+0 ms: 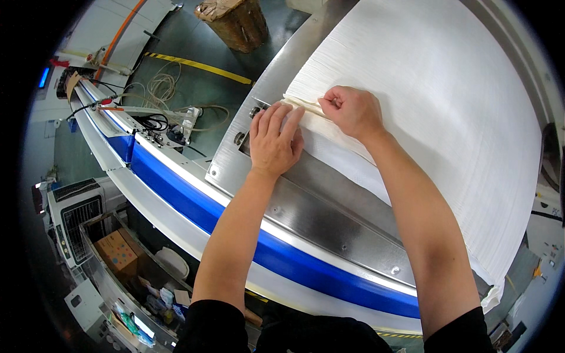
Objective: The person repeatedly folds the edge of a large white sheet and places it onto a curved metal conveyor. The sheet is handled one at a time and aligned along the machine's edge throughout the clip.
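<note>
A wide pile of white sheet material, with many fine layered lines along it, lies on a metal bed. It looks like cloth or paper; I cannot tell which. At the pile's near-left corner, my right hand is closed in a pinch on the edge of a cream-tinted layer. My left hand lies palm down beside it, its fingers stretched out and their tips resting on the same edge. The left palm is over the metal rim. My right forearm crosses above the near side of the pile.
A blue and white rail runs along the near side. Dark knobs stick out at the metal bed's left corner. Coiled hoses lie on the floor, near a wooden stump. A metal cart holds a cardboard box.
</note>
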The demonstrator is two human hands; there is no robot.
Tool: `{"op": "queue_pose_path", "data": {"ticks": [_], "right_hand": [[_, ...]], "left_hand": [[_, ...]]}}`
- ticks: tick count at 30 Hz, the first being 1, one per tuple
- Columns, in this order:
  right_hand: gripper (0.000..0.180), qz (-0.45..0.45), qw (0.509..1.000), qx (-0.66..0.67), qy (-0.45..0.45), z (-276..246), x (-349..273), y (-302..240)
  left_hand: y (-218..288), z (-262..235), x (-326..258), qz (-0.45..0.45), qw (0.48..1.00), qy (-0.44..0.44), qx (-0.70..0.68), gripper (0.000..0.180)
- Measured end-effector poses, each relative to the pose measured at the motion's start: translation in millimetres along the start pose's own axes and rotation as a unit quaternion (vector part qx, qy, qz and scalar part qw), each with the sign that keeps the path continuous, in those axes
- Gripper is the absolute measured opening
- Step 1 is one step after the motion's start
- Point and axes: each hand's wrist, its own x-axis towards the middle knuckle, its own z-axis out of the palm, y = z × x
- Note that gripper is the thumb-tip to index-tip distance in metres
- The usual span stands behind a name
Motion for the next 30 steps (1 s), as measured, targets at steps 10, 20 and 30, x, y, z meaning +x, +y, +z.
{"op": "queue_pose_path", "data": {"ticks": [10,20,30], "right_hand": [[0.017,0.028,0.999,0.006,-0.024,-3.8,0.4,-1.6],[0.019,0.065,0.997,0.0,-0.046,-2.6,0.9,-1.7],[0.02,0.073,0.996,0.011,-0.049,-3.3,2.0,-1.9]], "left_hand": [[-6.8,-2.2,-8.3,0.02,0.999,0.027,0.0,0.036],[-5.8,-3.7,-5.0,0.011,1.0,0.024,-0.007,0.047],[-0.7,-4.0,8.9,0.004,1.0,-0.007,0.004,0.061]]}}
